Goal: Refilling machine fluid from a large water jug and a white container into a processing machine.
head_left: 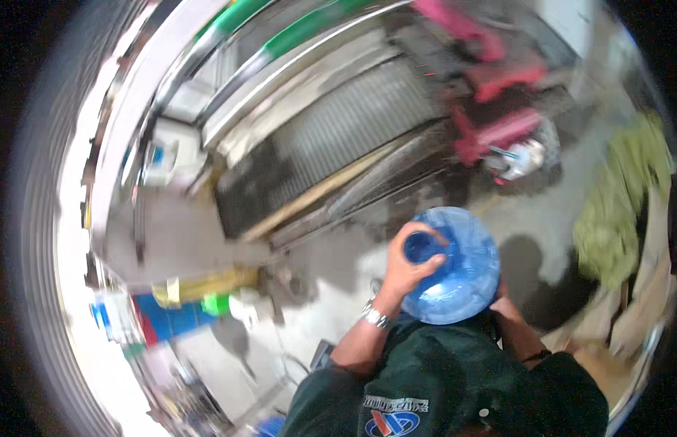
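Observation:
A large translucent blue water jug (466,266) is held in front of my body, its neck tipped up toward me. The fingers and thumb of my left hand (411,266) wrap around the neck, and a metal watch shows on that wrist. My right hand (503,304) supports the jug's right side from below. Most of its fingers are hidden behind the jug, so only the back of the hand and the wrist show.
Ahead lies a long machine with a ribbed grey bed (353,109) and green bars (309,33). Red metal parts (499,135) stand at its right end. Green cloth (623,211) is heaped on the right near cardboard (601,357). A grey table (167,237) is on the left.

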Available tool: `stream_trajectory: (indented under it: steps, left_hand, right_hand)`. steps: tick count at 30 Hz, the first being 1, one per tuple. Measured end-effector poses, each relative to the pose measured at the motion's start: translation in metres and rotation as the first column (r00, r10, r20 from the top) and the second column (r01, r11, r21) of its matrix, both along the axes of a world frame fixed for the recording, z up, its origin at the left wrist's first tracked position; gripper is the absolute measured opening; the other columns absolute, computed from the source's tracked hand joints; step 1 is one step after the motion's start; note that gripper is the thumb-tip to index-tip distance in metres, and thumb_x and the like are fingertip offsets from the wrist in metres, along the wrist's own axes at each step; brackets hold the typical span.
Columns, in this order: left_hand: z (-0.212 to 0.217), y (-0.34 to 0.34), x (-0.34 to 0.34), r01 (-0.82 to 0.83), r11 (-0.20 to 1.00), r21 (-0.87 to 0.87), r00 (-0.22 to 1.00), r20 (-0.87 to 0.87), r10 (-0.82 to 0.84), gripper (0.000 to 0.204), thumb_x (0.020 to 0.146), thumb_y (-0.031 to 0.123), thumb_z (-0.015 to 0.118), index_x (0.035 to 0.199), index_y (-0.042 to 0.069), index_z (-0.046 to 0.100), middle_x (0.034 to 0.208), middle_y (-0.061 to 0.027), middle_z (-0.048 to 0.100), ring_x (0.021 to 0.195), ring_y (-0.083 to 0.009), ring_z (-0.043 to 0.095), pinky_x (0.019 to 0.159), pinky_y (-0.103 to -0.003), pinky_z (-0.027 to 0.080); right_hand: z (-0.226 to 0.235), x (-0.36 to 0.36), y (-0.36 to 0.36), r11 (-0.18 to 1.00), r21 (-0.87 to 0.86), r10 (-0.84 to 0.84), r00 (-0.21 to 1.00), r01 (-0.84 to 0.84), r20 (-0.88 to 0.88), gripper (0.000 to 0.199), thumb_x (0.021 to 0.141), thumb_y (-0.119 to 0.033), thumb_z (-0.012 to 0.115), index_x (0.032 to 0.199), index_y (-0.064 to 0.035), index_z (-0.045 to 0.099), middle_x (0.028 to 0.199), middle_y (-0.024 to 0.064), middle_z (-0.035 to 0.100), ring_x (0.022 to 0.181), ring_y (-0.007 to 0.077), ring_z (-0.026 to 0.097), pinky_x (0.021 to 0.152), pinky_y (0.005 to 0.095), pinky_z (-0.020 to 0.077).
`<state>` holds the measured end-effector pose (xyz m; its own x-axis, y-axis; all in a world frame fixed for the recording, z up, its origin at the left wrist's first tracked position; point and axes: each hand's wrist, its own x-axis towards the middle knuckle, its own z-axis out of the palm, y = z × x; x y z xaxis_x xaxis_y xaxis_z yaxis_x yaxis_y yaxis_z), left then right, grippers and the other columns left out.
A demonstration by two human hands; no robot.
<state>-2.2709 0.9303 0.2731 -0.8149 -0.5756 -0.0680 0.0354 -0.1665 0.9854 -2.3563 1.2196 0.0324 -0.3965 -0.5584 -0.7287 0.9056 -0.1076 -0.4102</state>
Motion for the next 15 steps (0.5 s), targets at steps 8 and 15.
stream_trajectory:
  steps: [8,15]
  left_hand:
    - [-0.001,-0.085,0.201,-0.359,0.931,-0.06,0.931,-0.096,0.353,0.036,0.069,0.006,0.078,0.098,0.006,0.056,0.092,-0.0065,0.064,0.091,-0.0159,0.063,0.087,-0.033,0.049]
    - [0.024,-0.131,0.367,-0.647,0.76,-0.069,0.762,-0.1,0.64,0.034,0.068,0.004,0.077,0.096,0.004,0.057,0.091,-0.0064,0.064,0.09,-0.0168,0.063,0.086,-0.034,0.05]
  right_hand:
    - [-0.016,0.075,-0.139,0.846,0.204,0.501,0.866,-0.492,0.009,0.065,0.1,-0.051,0.029,0.137,-0.0004,0.047,0.133,0.0145,0.055,0.122,0.0294,0.053,0.105,0.0432,0.0417]
    - [-0.011,0.196,-0.288,0.611,0.224,0.773,0.633,-0.759,0.034,0.065,0.1,-0.05,0.027,0.137,-0.0005,0.046,0.134,0.0149,0.054,0.123,0.0299,0.052,0.106,0.0438,0.0406]
